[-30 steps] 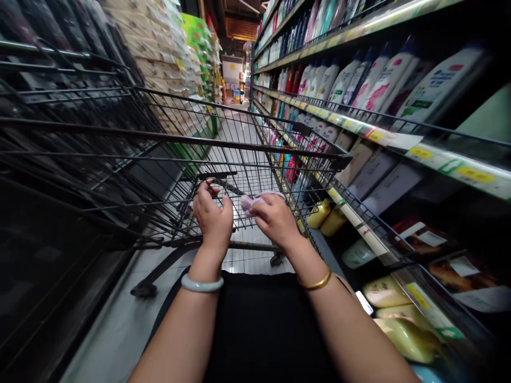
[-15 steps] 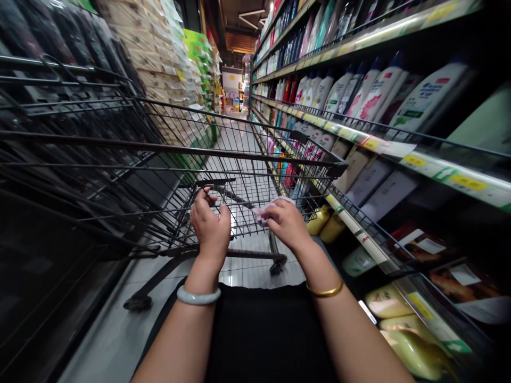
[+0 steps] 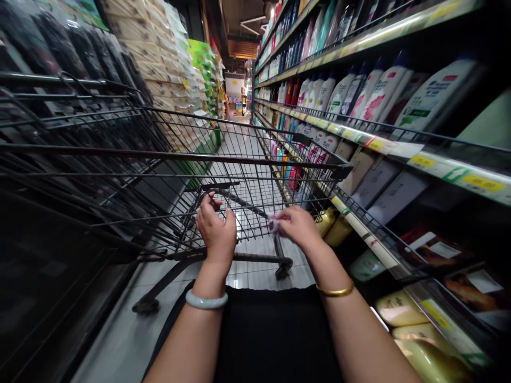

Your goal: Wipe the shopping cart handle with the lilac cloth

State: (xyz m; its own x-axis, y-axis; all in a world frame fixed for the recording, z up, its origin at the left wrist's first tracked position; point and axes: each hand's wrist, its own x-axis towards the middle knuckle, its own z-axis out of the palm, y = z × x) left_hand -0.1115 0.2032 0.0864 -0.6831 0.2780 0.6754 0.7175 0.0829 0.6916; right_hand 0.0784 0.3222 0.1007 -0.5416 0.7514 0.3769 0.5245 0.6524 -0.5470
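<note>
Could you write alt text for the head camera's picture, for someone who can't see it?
A person's right hand pinches a small pale purple cloth beside a dark wire shopping cart, while the left hand is raised with fingers curled. Shelves of bottles line the store aisle's right side.

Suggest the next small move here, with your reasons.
Perhaps draw the cloth lightly along the cart with the right hand: that hand pinches it, and it shows in front of the cart's wires, though contact is unclear.
</note>
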